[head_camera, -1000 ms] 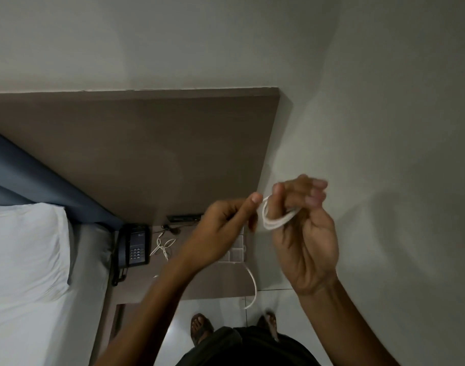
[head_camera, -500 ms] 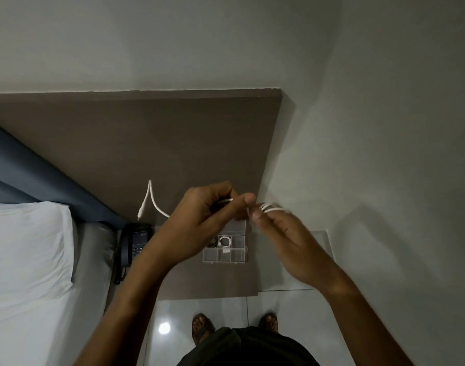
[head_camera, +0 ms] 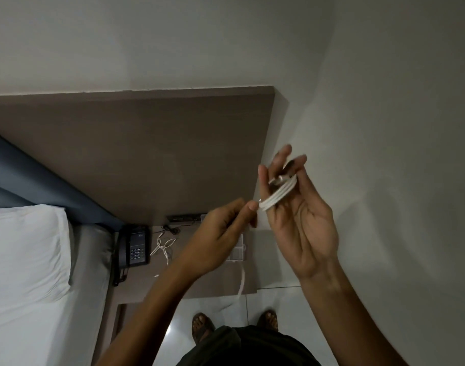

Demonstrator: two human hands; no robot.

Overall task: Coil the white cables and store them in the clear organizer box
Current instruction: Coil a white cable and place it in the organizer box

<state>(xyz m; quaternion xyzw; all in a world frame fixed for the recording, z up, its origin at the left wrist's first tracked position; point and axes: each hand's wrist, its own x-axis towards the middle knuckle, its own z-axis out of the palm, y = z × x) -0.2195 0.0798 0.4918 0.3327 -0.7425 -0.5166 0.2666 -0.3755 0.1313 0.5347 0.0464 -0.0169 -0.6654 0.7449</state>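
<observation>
Right hand (head_camera: 302,223): raised, palm toward the camera, fingers (head_camera: 284,157) spread and upright. White cable (head_camera: 279,192) is looped in several turns around these fingers; coil sits across them near the knuckles.

Left hand (head_camera: 221,239): thumb and forefinger pinched on the cable at the coil's lower left end, other fingers curled. A loose tail (head_camera: 242,280) of cable hangs below the left hand, past the nightstand's front edge toward the floor (head_camera: 276,302).

Below the hands: nightstand (head_camera: 215,283). Clear box (head_camera: 238,250) near its right edge, mostly hidden by the left hand; contents cannot be read. Second cable (head_camera: 164,245), uncoiled, lies mid-surface, between the box and a dark phone (head_camera: 136,245) at the left edge.

Left of the nightstand: bed (head_camera: 28,260) with white pillow. Behind: brown headboard (head_camera: 136,154) against the wall (head_camera: 384,101).
</observation>
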